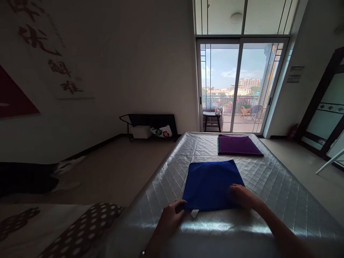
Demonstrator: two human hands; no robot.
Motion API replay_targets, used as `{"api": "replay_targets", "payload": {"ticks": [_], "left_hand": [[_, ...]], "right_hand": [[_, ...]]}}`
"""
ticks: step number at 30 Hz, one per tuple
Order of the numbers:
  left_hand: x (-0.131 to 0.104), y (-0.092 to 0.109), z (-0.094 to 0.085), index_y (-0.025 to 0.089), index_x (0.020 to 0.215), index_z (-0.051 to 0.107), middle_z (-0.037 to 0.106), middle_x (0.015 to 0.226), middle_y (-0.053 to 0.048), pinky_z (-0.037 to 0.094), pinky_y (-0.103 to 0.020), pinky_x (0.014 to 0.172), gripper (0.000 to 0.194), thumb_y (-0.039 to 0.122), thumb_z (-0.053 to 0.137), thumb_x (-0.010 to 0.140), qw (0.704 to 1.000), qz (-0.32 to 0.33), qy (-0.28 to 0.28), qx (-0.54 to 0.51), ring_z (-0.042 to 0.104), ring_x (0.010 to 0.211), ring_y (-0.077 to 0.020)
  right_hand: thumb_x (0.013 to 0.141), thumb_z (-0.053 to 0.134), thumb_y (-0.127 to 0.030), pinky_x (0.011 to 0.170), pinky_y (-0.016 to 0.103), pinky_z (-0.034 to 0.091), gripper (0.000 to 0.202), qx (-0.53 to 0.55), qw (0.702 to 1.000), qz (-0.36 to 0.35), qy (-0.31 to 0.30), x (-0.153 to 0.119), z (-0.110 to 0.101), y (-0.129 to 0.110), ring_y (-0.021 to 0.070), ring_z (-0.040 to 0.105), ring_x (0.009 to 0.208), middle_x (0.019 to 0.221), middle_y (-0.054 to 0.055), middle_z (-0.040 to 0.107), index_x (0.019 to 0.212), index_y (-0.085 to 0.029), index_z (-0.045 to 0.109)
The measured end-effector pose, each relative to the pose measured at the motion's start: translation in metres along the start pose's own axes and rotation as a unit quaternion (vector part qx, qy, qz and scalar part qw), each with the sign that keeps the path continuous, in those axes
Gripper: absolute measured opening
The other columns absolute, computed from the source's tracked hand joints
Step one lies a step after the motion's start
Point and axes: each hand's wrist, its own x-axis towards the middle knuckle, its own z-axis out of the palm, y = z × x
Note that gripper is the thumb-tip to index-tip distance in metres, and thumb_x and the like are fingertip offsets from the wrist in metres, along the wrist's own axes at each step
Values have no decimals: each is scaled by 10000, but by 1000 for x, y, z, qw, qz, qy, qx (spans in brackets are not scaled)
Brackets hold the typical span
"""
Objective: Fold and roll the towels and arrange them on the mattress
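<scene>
A blue cloth (211, 182) lies flat on the silvery quilted surface (166, 182), with a small white tag (195, 213) sticking out at its near edge. My left hand (173, 213) pinches the cloth's near left corner between thumb and fingers. Over the right part of the cloth is my right hand (240, 195), its fingers curled and partly smeared by motion, so what it grips, if anything, does not show. Farther back on the same surface rests a stack of folded cloths with a purple one (239, 145) on top.
Brown polka-dot bedding (80, 229) lies at the lower left. A dark rack (150, 126) holding a white box (141, 132) stands by the wall. Beyond the silvery surface are sliding glass doors (238, 86); a white leg (329, 163) slants in at the right.
</scene>
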Motion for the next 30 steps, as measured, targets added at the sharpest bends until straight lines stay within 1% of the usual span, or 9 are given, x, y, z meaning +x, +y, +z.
{"api": "replay_targets", "payload": {"ticks": [2, 4, 7, 10, 12, 16, 19, 23, 30], "left_hand": [[-2, 1, -1, 222, 931, 768, 766, 1054, -55, 540, -321, 929, 322, 337, 559, 714, 1000, 9, 9, 18, 713, 1009, -234], [-2, 5, -2, 239, 922, 767, 764, 1024, -48, 554, -309, 884, 310, 376, 545, 754, 999, 17, 25, 18, 715, 979, -227], [-1, 12, -4, 241, 867, 780, 740, 1009, -69, 577, -329, 813, 314, 437, 560, 758, 996, 32, 77, 12, 712, 874, -225], [3, 17, -7, 240, 789, 791, 723, 1032, -89, 592, -353, 742, 322, 493, 604, 718, 992, 51, 113, 1, 695, 756, -210], [6, 21, -11, 240, 767, 795, 732, 1068, -95, 599, -355, 748, 331, 513, 622, 700, 991, 62, 117, -23, 711, 790, -219], [12, 29, -21, 230, 802, 793, 780, 1057, -72, 584, -370, 910, 356, 535, 676, 661, 991, 45, 97, -81, 732, 986, -264], [12, 42, -35, 227, 855, 791, 803, 932, -43, 586, -371, 903, 406, 555, 703, 633, 992, 21, 81, -98, 749, 929, -267], [5, 75, -62, 228, 878, 797, 787, 772, -17, 599, -325, 759, 443, 593, 713, 640, 992, 32, 83, -85, 746, 776, -242], [-8, 161, -110, 235, 983, 792, 772, 766, -3, 570, -317, 804, 528, 667, 661, 710, 979, 94, 176, -37, 736, 792, -230]], "right_hand": [[889, 644, -251, 792, 324, 573, 163, -6, 999, 6, -40, -35, -4, 24, 179, 676, 863, 1065, 66, 691, 1026, -257, 732], [825, 618, -139, 857, 340, 568, 262, -14, 997, 9, -77, -64, -12, 48, 202, 689, 927, 1070, 76, 696, 1003, -277, 752], [809, 551, -76, 924, 359, 554, 336, -21, 995, 24, -91, -84, -22, 68, 223, 687, 1031, 1092, 95, 708, 991, -267, 760], [872, 505, -116, 899, 351, 564, 310, -21, 995, 28, -89, -83, -24, 68, 216, 708, 995, 1090, 92, 721, 981, -264, 754], [906, 467, -143, 840, 343, 581, 317, -26, 996, 16, -80, -79, -23, 62, 211, 725, 924, 1095, 88, 726, 996, -264, 746], [963, 420, -204, 756, 328, 603, 322, 7, 999, -12, -30, -76, -28, 54, 215, 735, 869, 1004, 84, 742, 1049, -262, 724], [1004, 441, -322, 742, 354, 621, 292, 40, 998, -38, 25, -79, -39, 47, 219, 728, 832, 953, 81, 741, 1084, -268, 717], [998, 513, -440, 722, 356, 635, 282, 37, 989, -91, 112, -80, -74, 28, 194, 714, 770, 966, 80, 737, 1096, -282, 724], [937, 608, -527, 755, 337, 616, 273, -37, 965, -139, 219, -62, -179, -25, 187, 726, 781, 901, 29, 764, 995, -307, 759]]}}
